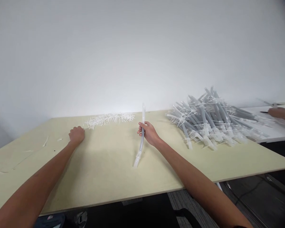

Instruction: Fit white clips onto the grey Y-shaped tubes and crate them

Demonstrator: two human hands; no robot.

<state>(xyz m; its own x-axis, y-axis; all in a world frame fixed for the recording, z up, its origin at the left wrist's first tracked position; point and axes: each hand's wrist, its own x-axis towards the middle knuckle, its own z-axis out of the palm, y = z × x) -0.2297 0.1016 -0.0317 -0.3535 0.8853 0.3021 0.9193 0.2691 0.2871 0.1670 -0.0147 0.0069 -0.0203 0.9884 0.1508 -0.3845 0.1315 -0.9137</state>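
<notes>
Fingers closed around a grey tube (141,145), the right hand (148,133) holds it nearly upright over the table (104,177); the left hand (76,135), fingers hidden, rests near white plastic pieces (109,119).

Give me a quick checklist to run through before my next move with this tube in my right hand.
1. Right hand gripping the translucent tube: ok.
2. White fitting on the tube's lower end: ok, in place.
3. Left hand free: ok, empty, on the pale board.
4. Small white plastic pieces near the left hand: ok, just beyond it.
5. Co-worker's hand apart from yours: ok, far right.
6. Tube free of damage: cannot tell.
</notes>
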